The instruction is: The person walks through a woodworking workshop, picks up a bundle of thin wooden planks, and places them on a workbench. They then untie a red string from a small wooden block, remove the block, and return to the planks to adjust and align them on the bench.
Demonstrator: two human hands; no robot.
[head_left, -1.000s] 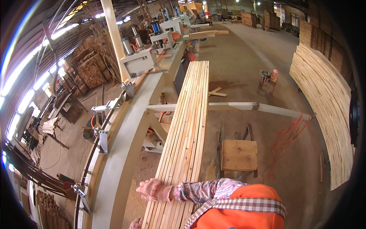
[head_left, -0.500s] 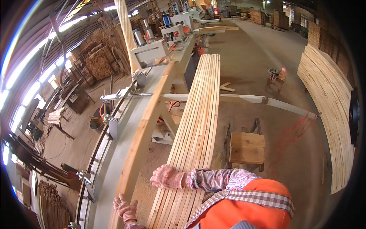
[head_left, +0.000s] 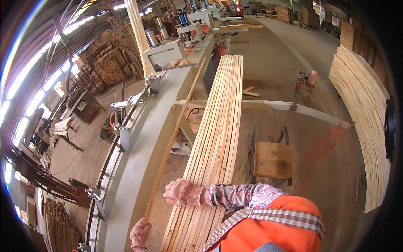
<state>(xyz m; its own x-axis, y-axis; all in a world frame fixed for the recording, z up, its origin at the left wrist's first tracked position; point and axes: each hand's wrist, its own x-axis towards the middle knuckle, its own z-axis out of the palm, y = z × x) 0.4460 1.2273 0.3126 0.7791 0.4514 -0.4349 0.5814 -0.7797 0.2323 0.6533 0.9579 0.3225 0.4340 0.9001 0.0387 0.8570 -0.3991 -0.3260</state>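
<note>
The left hand (head_left: 140,236) reaches low beside the grey table (head_left: 140,153), its fingers closed on the near end of a long wooden strip (head_left: 161,174) lying along that table's right edge. The right forearm crosses the stacked wooden strips (head_left: 215,134); the right hand (head_left: 183,192) lies palm down at their left side, fingers bent, whether grasping I cannot tell.

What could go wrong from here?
1. The left hand appears to grip the long wood strip only at its near end, so the far end might swing or dip.
2. No strap shows around the stacked boards; some might slide if the right hand, over their left edge, pushes sideways.
</note>
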